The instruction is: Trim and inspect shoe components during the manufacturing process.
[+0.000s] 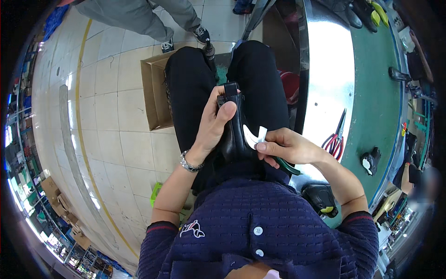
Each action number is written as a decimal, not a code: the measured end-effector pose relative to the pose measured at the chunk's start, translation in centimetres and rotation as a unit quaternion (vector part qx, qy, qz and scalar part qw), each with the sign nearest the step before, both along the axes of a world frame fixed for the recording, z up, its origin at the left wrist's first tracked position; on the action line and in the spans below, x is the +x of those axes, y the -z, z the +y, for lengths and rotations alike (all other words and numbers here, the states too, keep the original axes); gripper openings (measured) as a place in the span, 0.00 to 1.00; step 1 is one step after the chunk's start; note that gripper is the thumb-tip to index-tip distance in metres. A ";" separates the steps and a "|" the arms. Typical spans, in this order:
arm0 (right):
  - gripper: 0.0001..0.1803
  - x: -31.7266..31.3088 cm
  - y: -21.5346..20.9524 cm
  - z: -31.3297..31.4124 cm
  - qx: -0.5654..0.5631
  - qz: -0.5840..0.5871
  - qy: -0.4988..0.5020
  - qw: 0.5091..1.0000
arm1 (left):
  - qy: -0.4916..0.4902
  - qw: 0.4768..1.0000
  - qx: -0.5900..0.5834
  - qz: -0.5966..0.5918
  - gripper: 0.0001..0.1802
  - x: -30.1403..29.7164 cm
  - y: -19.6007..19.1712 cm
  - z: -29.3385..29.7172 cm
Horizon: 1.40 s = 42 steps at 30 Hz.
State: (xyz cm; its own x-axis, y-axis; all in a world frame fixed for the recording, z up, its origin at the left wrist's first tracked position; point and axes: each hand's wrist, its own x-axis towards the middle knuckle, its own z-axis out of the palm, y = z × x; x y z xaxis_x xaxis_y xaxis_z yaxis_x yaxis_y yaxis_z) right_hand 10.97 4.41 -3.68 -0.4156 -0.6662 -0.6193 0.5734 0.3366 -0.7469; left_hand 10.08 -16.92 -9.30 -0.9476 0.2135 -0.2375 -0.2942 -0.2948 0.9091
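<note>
A black leather shoe (235,135) rests in my lap between my thighs, its heel end (231,89) pointing away from me. My left hand (215,122) is closed around its far part, with the thumb on the near side. At the shoe's right side, my right hand (285,148) grips a knife with a curved pale blade (250,138) and a dark green handle (289,167). The blade lies against or very close to the shoe; contact is not certain. A small white strip (263,133) stands up beside the blade, by my fingers.
To the right is a metal-topped bench (327,83) with red-handled cutting tools (334,145). Beyond it, a green belt (374,111) carries dark shoes (370,161). An open cardboard box (155,100) stands left of my legs. Someone in grey trousers (134,16) stands ahead.
</note>
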 end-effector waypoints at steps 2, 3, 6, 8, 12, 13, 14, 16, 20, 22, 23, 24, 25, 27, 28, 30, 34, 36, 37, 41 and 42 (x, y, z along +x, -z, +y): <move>0.27 -0.1 -0.3 -0.3 0.009 0.010 -0.021 1.000 | -0.014 1.000 0.001 -0.015 0.27 0.2 -0.1 0.5; 0.28 -0.4 -0.7 -0.5 0.043 0.051 -0.048 0.997 | -0.026 0.999 0.004 -0.029 0.24 0.2 -0.1 0.7; 0.30 -0.7 -0.9 -1.1 0.080 0.161 -0.081 0.980 | -0.039 0.999 0.001 -0.029 0.20 -0.6 0.2 0.6; 0.31 -0.9 -1.2 -1.3 0.086 0.226 -0.087 0.967 | -0.037 0.998 0.002 -0.041 0.20 -0.9 0.3 0.7; 0.31 -2.1 -2.7 -2.5 0.180 0.327 -0.108 0.921 | -0.081 0.996 -0.006 -0.046 0.22 -1.9 1.1 1.0; 0.31 -2.6 -2.9 -2.8 0.218 0.345 -0.116 0.906 | -0.081 0.996 -0.006 -0.043 0.22 -2.4 1.3 0.8; 0.30 -2.8 -2.6 -3.1 0.238 0.327 -0.116 0.907 | -0.071 0.994 0.023 -0.078 0.23 -2.9 1.7 0.5; 0.30 -2.8 -2.1 -3.0 0.186 0.258 -0.048 0.947 | -0.035 0.983 0.079 -0.162 0.32 -3.9 2.6 -0.2; 0.28 -2.0 -1.6 -1.1 0.083 0.080 0.099 0.988 | -0.020 0.988 0.098 -0.121 0.45 -4.2 6.2 -0.4; 0.26 -1.2 -0.4 2.0 0.130 0.097 0.145 0.976 | 0.033 0.974 0.158 -0.161 0.47 -4.7 6.4 -0.5; 0.25 -0.9 0.5 3.5 0.162 0.125 0.162 0.965 | 0.083 0.953 0.213 -0.197 0.49 -5.1 6.0 -0.6; 0.24 -0.7 0.8 4.6 0.244 0.169 0.172 0.939 | 0.088 0.948 0.201 -0.230 0.51 -5.4 6.2 -0.4; 0.22 -0.6 1.2 5.8 0.324 0.211 0.182 0.904 | 0.090 0.949 0.201 -0.227 0.51 -5.5 6.6 0.0; 0.18 0.0 2.8 8.3 0.476 0.295 0.143 0.816 | 0.043 0.967 0.056 -0.246 0.50 -5.3 6.4 -0.1; 0.16 1.1 4.4 10.8 0.519 0.363 0.120 0.765 | 0.038 0.967 0.003 -0.254 0.50 -5.0 5.5 0.6; 0.22 1.6 5.5 12.4 0.587 0.353 0.101 0.722 | 0.035 0.979 0.002 -0.202 0.50 -3.6 4.2 0.6; 0.31 1.9 6.6 14.1 0.628 0.345 0.082 0.692 | 0.145 0.989 0.010 0.022 0.54 -3.9 -3.2 1.2; 0.37 1.4 5.0 12.5 0.570 0.436 0.086 0.691 | 0.169 0.984 -0.005 0.059 0.55 -4.5 -5.1 2.2; 0.43 0.7 3.8 11.5 0.502 0.437 0.097 0.740 | 0.168 0.984 0.021 0.058 0.55 -4.8 -5.6 3.2; 0.53 -1.8 1.7 6.8 0.161 0.621 0.074 0.764 | 0.207 0.924 0.320 0.019 0.47 -6.1 -4.9 6.1; 0.49 -2.3 0.5 5.5 0.077 0.638 0.084 0.762 | 0.256 0.882 0.396 0.004 0.44 -6.9 -5.7 5.7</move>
